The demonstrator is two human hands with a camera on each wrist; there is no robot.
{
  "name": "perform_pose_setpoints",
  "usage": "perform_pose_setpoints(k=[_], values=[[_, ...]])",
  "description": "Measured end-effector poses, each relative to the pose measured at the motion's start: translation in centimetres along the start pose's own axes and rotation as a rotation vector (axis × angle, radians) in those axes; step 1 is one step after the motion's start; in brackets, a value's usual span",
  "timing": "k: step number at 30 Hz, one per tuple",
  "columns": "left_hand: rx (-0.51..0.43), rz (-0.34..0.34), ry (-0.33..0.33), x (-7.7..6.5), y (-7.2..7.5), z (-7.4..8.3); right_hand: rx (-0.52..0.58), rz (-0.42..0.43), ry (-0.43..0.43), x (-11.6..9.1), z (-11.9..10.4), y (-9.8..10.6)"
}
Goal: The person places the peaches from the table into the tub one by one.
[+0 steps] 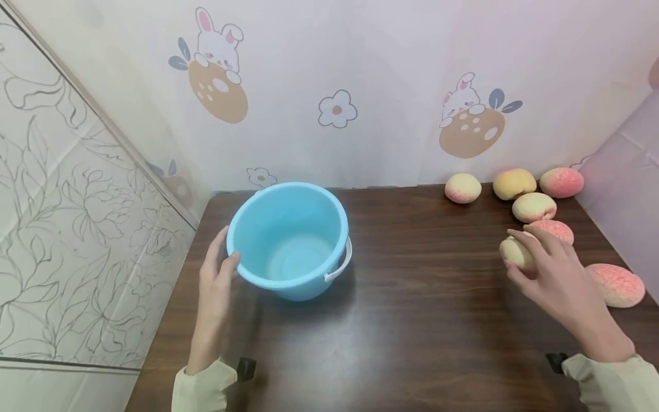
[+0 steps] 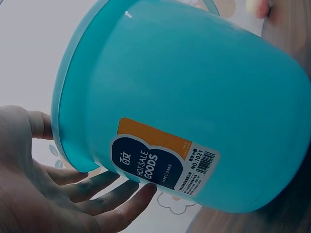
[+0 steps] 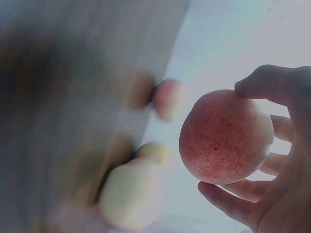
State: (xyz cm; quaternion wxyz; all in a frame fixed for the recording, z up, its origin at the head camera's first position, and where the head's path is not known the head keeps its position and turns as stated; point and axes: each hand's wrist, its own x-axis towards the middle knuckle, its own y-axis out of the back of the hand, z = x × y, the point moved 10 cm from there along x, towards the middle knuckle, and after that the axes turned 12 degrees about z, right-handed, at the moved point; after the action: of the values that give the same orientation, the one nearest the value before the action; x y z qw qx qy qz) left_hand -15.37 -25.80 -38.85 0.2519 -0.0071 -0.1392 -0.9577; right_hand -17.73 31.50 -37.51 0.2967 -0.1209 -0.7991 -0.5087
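Observation:
A light blue plastic bucket (image 1: 304,289) stands on the left of the table, its mouth tipped toward the head camera. My left hand (image 1: 216,280) holds its left side, thumb at the rim and fingers along the outer wall. A label (image 2: 160,160) shows on that wall in the left wrist view. My right hand (image 1: 561,274) grips a pale peach (image 1: 517,252) between thumb and fingers, over the right of the table. Seen from the right wrist, this peach (image 3: 226,138) shows a pink, speckled side.
More peaches lie along the table's right: a pale one (image 1: 463,188), a yellow one (image 1: 513,183), a pink one (image 1: 562,182), another pale one (image 1: 534,207), and pink ones (image 1: 555,230) by my right hand. A patterned wall (image 1: 391,103) closes the back. The bucket's white handle (image 1: 342,263) hangs at its right.

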Motion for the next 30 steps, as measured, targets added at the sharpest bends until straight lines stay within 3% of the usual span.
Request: perform_pose_setpoints(k=[7, 15, 30], values=[[-0.005, 0.003, -0.018, 0.2, -0.1, 0.1, 0.081, 0.004, 0.054, 2.6, -4.2, 0.4], [-0.005, 0.005, -0.013, 0.3, 0.0, 0.0, 0.144, 0.030, 0.178, 5.3, -9.2, 0.4], [-0.033, 0.010, -0.011, 0.5, -0.1, -0.2, 0.171, -0.009, 0.332, 8.2, -17.7, -2.5]])
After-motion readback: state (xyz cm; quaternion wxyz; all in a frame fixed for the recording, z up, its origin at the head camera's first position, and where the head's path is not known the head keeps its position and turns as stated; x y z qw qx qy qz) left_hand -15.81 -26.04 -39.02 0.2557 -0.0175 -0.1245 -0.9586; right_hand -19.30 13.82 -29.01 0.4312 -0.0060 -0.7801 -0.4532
